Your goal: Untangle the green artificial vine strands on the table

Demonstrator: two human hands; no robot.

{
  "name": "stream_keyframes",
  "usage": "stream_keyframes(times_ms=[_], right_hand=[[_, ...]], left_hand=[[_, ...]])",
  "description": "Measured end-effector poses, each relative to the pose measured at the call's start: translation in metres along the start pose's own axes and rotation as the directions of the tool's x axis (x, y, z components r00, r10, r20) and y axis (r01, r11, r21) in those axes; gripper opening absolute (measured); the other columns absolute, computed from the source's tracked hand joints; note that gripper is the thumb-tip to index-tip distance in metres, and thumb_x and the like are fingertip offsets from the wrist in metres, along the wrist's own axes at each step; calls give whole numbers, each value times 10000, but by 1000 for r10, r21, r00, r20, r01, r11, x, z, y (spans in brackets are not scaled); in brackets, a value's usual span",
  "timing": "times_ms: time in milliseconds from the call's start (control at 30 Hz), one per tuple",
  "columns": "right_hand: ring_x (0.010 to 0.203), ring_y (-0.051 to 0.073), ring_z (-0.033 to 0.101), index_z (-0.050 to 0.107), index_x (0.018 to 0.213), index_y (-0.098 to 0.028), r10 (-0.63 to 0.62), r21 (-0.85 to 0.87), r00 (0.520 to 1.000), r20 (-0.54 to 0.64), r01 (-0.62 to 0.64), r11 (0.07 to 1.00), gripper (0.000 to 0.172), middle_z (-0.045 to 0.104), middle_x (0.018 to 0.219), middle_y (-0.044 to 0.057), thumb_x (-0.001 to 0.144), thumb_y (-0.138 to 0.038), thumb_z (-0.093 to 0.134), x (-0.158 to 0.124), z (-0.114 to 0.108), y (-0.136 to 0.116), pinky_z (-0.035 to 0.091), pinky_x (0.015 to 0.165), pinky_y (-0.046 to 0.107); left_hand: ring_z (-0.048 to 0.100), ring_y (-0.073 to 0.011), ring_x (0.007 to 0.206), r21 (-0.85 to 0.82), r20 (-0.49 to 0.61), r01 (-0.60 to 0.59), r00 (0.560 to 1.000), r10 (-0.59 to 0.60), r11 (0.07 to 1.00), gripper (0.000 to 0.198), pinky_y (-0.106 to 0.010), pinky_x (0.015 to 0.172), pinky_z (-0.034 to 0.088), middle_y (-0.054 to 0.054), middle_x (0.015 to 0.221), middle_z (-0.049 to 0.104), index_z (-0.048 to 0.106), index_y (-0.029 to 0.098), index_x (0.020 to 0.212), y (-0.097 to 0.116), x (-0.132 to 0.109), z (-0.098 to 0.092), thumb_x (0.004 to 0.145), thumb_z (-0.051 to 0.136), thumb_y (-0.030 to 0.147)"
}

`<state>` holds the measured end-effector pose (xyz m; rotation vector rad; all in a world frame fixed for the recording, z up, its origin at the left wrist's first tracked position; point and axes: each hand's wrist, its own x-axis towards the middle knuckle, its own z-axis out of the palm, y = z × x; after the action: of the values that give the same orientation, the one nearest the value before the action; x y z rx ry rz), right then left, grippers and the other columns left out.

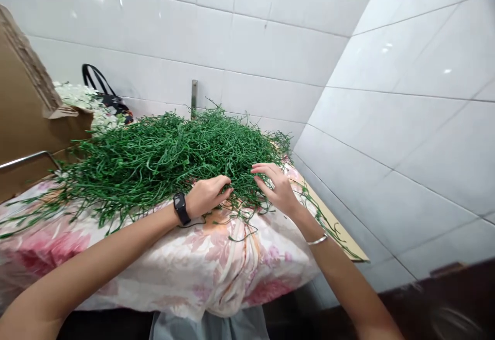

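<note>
A big tangled heap of thin green artificial plant stems [181, 149] lies across a table spread with a floral cloth [185, 268]. My left hand [207, 196], below a black wristwatch [180, 207], rests at the heap's front edge with fingers curled towards the thumb. Whatever is between those fingertips is hidden among the green. My right hand [276, 188] is at the heap's right front, its fingers stretched and apart from the thumb, with no stem visibly gripped. Loose stems [243, 234] lie on the cloth just in front of both hands.
A cardboard box [23, 103] stands at the left, beside white artificial flowers [77, 95] and a dark bag with handles [112, 100]. A metal ruler-like strip [194, 95] leans on the tiled wall [263, 46]. Stray stems [336, 232] lie along the yellowish board edge [358, 252] at right.
</note>
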<state>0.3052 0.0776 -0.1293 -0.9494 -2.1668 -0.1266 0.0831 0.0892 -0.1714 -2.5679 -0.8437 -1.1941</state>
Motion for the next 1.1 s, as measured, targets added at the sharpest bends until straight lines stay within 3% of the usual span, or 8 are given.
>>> stream_keyframes(times_ms=[233, 400, 567, 800, 933, 1100], right_hand=[[988, 180, 552, 573, 892, -194, 45, 14, 994, -99, -44, 999, 118, 602, 998, 74, 839, -194, 468, -1, 2, 7, 436, 897, 375], [978, 180, 556, 577, 903, -198, -3, -4, 993, -116, 3, 1000, 123, 606, 995, 71, 836, -185, 475, -1, 0, 5, 437, 886, 373], [954, 188, 565, 587, 895, -188, -51, -21, 991, -120, 49, 999, 112, 616, 972, 74, 812, -173, 513, 3, 2, 7, 436, 867, 371], [943, 185, 568, 597, 887, -167, -64, -45, 993, -103, 60, 997, 113, 628, 953, 81, 799, -142, 532, 4, 7, 4, 437, 862, 353], [966, 180, 563, 588, 924, -167, -62, 0, 994, -95, 62, 998, 141, 626, 967, 82, 798, -136, 534, 2, 8, -1, 441, 874, 344], [991, 176, 554, 554, 993, -184, -112, 89, 993, 33, 108, 990, 191, 613, 1014, 69, 803, -182, 550, -1, 14, -13, 431, 897, 356]], left_hand=[[523, -67, 516, 7, 16, 74, 997, -74, 997, 150, -171, 516, 381, 29, 649, 569, 508, 154, 915, -6, -4, 4, 852, 459, 281], [496, -61, 489, -16, 35, 62, 997, -62, 998, 149, -168, 498, 369, 35, 622, 550, 511, 154, 905, -3, -2, 3, 858, 447, 280], [487, -64, 495, -37, 21, 123, 992, -122, 992, 168, -172, 503, 367, 30, 622, 548, 516, 145, 917, -3, 3, 2, 849, 454, 286], [476, -62, 544, -105, 11, 85, 996, -84, 991, 147, -170, 540, 379, 14, 676, 543, 512, 132, 919, -7, 2, 3, 830, 472, 243], [461, -49, 529, -239, 35, 136, 991, -131, 961, 138, -158, 539, 379, 34, 640, 510, 511, 127, 921, -7, 1, 4, 803, 499, 197], [502, -57, 566, -354, 88, 178, 984, -157, 918, 156, -161, 573, 410, 29, 653, 527, 507, 125, 941, -4, 2, -1, 792, 499, 172]])
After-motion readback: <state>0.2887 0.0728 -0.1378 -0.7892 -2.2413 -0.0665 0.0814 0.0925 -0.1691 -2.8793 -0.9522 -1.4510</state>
